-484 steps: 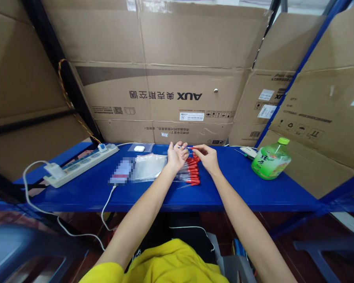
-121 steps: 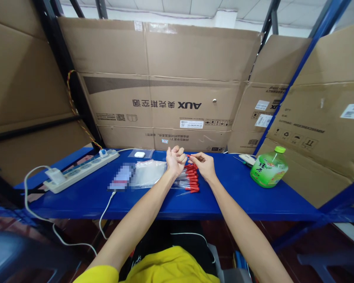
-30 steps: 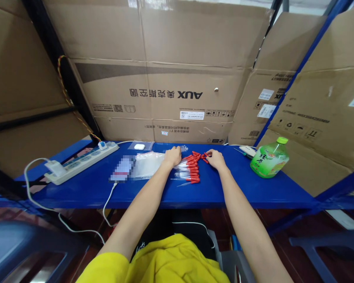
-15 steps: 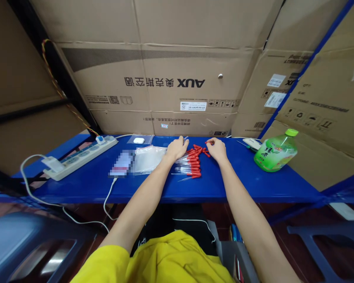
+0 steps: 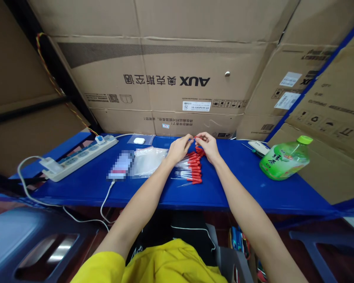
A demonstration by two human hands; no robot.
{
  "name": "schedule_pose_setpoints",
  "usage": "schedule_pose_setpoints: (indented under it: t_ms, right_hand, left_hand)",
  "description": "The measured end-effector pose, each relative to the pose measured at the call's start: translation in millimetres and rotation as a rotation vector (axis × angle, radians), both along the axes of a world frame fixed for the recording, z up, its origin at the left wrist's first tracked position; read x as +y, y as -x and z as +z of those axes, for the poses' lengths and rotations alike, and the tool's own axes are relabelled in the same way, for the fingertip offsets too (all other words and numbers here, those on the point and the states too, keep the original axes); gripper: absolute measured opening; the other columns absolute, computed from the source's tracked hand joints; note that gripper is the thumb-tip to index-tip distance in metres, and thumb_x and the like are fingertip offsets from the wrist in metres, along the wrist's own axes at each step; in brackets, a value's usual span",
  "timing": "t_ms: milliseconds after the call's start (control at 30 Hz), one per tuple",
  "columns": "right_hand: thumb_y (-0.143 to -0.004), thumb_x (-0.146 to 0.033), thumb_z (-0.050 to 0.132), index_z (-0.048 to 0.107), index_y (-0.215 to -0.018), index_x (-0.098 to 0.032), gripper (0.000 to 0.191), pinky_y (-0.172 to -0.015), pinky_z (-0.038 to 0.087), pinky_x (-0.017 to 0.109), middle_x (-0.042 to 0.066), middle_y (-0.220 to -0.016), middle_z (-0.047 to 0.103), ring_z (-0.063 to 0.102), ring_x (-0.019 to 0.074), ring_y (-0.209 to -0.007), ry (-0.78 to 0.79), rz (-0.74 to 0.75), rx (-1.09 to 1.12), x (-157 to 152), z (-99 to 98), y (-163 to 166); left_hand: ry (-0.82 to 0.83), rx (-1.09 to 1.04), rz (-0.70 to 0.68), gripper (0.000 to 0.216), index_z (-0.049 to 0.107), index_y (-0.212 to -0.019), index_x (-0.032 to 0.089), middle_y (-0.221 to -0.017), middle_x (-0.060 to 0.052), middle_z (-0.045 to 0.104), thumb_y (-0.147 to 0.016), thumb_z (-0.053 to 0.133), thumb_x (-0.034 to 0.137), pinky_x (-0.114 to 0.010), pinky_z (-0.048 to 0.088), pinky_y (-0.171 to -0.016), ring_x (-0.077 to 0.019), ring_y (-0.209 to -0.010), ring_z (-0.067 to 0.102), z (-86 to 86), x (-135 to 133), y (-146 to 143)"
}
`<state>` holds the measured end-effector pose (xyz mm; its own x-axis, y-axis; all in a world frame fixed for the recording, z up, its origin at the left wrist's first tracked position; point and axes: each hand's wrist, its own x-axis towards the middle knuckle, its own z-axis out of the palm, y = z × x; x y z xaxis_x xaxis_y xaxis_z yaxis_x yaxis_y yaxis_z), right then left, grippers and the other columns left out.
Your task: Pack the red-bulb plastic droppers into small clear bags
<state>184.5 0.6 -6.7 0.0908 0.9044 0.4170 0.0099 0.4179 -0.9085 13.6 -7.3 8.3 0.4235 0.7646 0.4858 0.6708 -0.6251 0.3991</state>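
A row of clear droppers with red bulbs [image 5: 191, 169] lies on the blue shelf [image 5: 242, 188]. Both hands are raised just above its far end. My left hand [image 5: 178, 148] pinches a thin clear dropper tube. My right hand [image 5: 207, 145] pinches a small red bulb [image 5: 196, 138] right against the tube's end, fingertips of both hands almost touching. A few loose red bulbs lie under my right hand.
Clear plastic bags [image 5: 147, 161] and a phone [image 5: 120, 170] on a white cable lie left of the droppers. A white power strip [image 5: 76, 157] sits far left, a white earbud case [image 5: 139, 140] behind. A green bottle [image 5: 284, 162] lies at right. Cardboard boxes [image 5: 165, 78] wall the back.
Both hands have lifted off the shelf and come together. My left hand picked up a tube and my right a red bulb, now held end to end.
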Motion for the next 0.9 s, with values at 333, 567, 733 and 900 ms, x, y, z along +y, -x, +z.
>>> schedule_pose_setpoints:
  t_ms: [333,567,733,900]
  right_hand:
    - [-0.071,-0.057,0.085,0.071,-0.095,-0.020,0.046,-0.075,0.060,0.032,0.003,-0.088,0.075,0.070,0.0174,-0.077,0.003,-0.051,0.053,-11,-3.6,-5]
    - [-0.074,-0.054,0.085,0.075,-0.095,-0.021,0.040,-0.074,0.062,0.034,0.004,-0.086,0.077,0.072,0.0188,-0.074,0.003,-0.046,0.037,-17,-0.5,-4]
    - [-0.074,-0.052,0.086,0.077,-0.094,-0.021,0.038,-0.075,0.063,0.035,0.003,-0.083,0.078,0.073,0.0187,-0.071,0.006,-0.036,0.005,-18,3.0,-1]
    - [-0.073,-0.051,0.087,0.079,-0.091,-0.020,0.036,-0.072,0.064,0.035,0.003,-0.080,0.078,0.073,0.0190,-0.069,0.010,-0.030,-0.022,-18,0.5,0]
  left_hand:
    - [-0.036,-0.156,-0.114,0.032,0.064,-0.119,0.021,-0.112,-0.006,0.074,-0.108,0.039,0.038,-0.028,0.049,-0.087,-0.0193,-0.100,0.068,5.0,-1,-3]
    - [-0.055,-0.240,-0.156,0.040,0.074,-0.118,0.019,-0.097,-0.008,0.070,-0.108,0.042,0.040,-0.031,0.051,-0.085,-0.0192,-0.091,0.066,4.5,6,-1]
    - [-0.054,-0.251,-0.174,0.038,0.077,-0.117,0.019,-0.091,-0.006,0.068,-0.106,0.047,0.039,-0.030,0.050,-0.082,-0.0168,-0.083,0.064,3.4,9,8]
    - [-0.039,-0.196,-0.185,0.037,0.078,-0.119,0.021,-0.092,-0.007,0.068,-0.105,0.049,0.038,-0.030,0.051,-0.084,-0.0177,-0.087,0.064,-1.1,13,15]
